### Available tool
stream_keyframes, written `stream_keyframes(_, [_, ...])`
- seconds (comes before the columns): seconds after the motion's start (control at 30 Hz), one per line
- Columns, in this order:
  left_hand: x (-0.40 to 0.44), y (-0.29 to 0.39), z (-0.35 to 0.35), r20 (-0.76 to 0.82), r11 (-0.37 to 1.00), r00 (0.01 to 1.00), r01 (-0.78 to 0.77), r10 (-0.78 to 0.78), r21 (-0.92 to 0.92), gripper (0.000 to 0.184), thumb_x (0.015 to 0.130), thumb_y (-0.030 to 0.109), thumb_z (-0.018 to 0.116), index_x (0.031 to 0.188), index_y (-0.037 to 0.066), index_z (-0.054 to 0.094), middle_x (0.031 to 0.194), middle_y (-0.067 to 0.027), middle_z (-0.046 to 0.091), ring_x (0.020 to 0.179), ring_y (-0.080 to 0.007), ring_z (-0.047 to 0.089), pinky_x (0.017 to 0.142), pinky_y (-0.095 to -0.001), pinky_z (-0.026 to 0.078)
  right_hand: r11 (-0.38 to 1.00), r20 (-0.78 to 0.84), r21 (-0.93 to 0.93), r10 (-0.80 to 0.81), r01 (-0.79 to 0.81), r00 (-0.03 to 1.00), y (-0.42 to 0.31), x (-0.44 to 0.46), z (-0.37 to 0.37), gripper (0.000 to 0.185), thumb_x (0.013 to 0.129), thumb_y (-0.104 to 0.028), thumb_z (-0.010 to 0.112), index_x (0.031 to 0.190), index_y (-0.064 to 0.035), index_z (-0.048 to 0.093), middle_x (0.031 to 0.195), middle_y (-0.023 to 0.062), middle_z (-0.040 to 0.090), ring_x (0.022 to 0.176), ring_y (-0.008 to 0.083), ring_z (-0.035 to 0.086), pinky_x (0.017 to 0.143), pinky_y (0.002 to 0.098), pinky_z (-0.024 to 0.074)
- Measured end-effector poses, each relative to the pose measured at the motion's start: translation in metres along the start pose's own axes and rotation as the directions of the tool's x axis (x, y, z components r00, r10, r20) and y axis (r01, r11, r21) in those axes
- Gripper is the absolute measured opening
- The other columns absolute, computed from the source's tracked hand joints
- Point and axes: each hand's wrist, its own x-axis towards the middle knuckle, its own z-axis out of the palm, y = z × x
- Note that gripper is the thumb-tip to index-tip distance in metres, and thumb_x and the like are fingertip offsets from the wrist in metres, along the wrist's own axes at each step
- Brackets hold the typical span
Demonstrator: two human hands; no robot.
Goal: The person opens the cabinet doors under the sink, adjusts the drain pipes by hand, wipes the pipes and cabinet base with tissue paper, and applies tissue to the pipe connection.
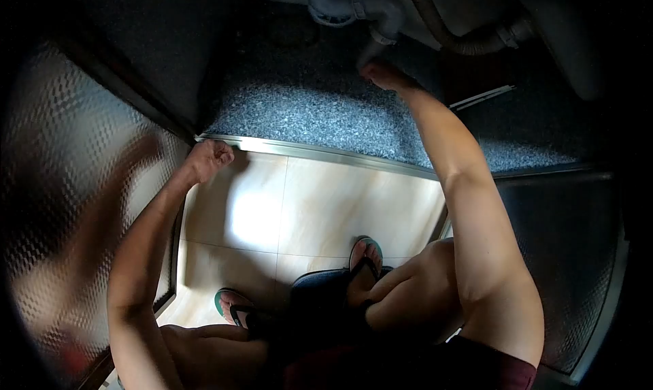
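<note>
My left hand [209,161] is curled closed at the left end of the metal edge strip [320,154] of the cabinet floor, near the textured glass door; nothing shows between its fingers. Deep in the cabinet, my right hand [385,74] is closed in shadow beside the lower end of a grey drain pipe [388,22]. Whether its fingers grip the pipe or something small cannot be made out. Under both arms lies the speckled grey cabinet floor [306,114], lit in a bright band.
Open glass doors stand on the left [75,158] and right [558,254]. A ribbed hose [449,39] runs across the back. One thin white strip [483,97] lies at the right. Below are floor tiles [326,206] and my sandalled feet.
</note>
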Motion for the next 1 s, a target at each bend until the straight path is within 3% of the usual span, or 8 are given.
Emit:
stream_keyframes(0.3, [0.007,-0.003,-0.007,0.021,0.992,0.995,-0.097,0.096,0.081,0.010,0.087,0.010,0.060,0.084,0.001,0.063,0.078,-0.0038,0.064,0.075,-0.0112,0.057,0.070,-0.0266,0.048,0.988,0.089,0.140,-0.073,0.060,0.993,0.029,0.015,-0.013,0.025,0.089,-0.021,0.055,0.106,-0.0076,0.067,0.105,0.0113,0.066,0.095,0.0213,0.061,0.082,0.0347,0.0484])
stream_keyframes(0.4, [0.005,-0.007,-0.005,-0.039,0.998,0.999,-0.017,0.015,-0.053,0.013,0.088,0.012,0.059,0.084,0.000,0.064,0.078,-0.0043,0.064,0.074,-0.0112,0.057,0.069,-0.0275,0.048,0.725,0.027,0.605,-0.431,0.329,0.902,0.062,0.037,-0.002,0.029,0.093,-0.028,0.050,0.105,-0.0083,0.066,0.089,0.0121,0.064,0.076,0.0216,0.059,0.068,0.0391,0.0497])
stream_keyframes(0.47, [0.006,-0.006,-0.006,-0.019,1.000,1.000,-0.012,0.012,0.007,0.013,0.088,0.012,0.059,0.084,0.001,0.064,0.078,-0.0042,0.064,0.075,-0.0109,0.057,0.069,-0.0275,0.048,0.926,0.035,0.377,-0.004,-0.009,0.999,0.032,0.004,-0.018,0.033,0.094,-0.033,0.050,0.115,-0.0094,0.060,0.082,0.0102,0.060,0.072,0.0187,0.057,0.063,0.0391,0.0486])
stream_keyframes(0.7, [-0.007,0.034,-0.011,0.008,0.979,1.000,0.024,-0.027,0.202,0.017,0.087,0.016,0.059,0.089,0.000,0.065,0.081,-0.0048,0.065,0.075,-0.0121,0.057,0.068,-0.0276,0.047,0.826,0.001,0.518,0.259,-0.222,0.966,-0.036,-0.097,-0.047,0.040,0.099,-0.027,0.038,0.137,-0.0148,0.044,0.089,0.0075,0.059,0.057,0.0117,0.049,0.046,0.0245,0.0412])
stream_keyframes(0.77, [-0.003,0.017,-0.008,-0.030,0.971,0.999,-0.023,0.031,0.237,0.020,0.087,0.017,0.058,0.092,-0.001,0.065,0.083,-0.0065,0.066,0.076,-0.0135,0.058,0.067,-0.0289,0.048,0.868,-0.114,0.422,0.339,-0.264,0.934,-0.036,-0.101,-0.041,0.042,0.099,-0.027,0.035,0.138,-0.0121,0.042,0.106,0.0140,0.060,0.075,0.0198,0.060,0.063,0.0322,0.0502])
stream_keyframes(0.87, [-0.005,0.023,-0.010,0.038,0.981,0.991,-0.134,0.130,0.139,0.016,0.086,0.010,0.054,0.090,-0.001,0.065,0.080,-0.0066,0.064,0.072,-0.0137,0.057,0.063,-0.0287,0.047,0.958,-0.595,-0.282,-0.219,0.055,0.773,0.071,-0.045,0.017,0.044,0.099,-0.028,0.034,0.137,-0.0077,0.043,0.125,0.0212,0.054,0.106,0.0306,0.057,0.091,0.0400,0.0458])
stream_keyframes(0.97, [-0.010,0.033,0.000,0.002,0.972,0.999,-0.039,0.040,-0.230,0.016,0.085,-0.002,0.048,0.079,-0.009,0.061,0.075,-0.0124,0.059,0.063,-0.0159,0.052,0.056,-0.0236,0.044,0.988,-0.450,-0.024,0.126,-0.153,0.884,0.038,-0.060,-0.003,0.046,0.098,-0.032,0.036,0.133,-0.0046,0.047,0.135,0.0232,0.046,0.126,0.0350,0.042,0.107,0.0423,0.0304])
stream_keyframes(1.0, [0.009,-0.012,-0.003,0.052,0.945,0.995,-0.061,0.082,-0.321,0.013,0.091,0.010,0.054,0.087,0.003,0.064,0.078,-0.0037,0.062,0.069,-0.0114,0.054,0.062,-0.0260,0.045,0.981,-0.448,0.002,0.173,-0.192,0.877,0.009,-0.079,-0.017,0.044,0.097,-0.031,0.037,0.131,-0.0048,0.049,0.132,0.0222,0.049,0.119,0.0361,0.048,0.100,0.0448,0.0370])
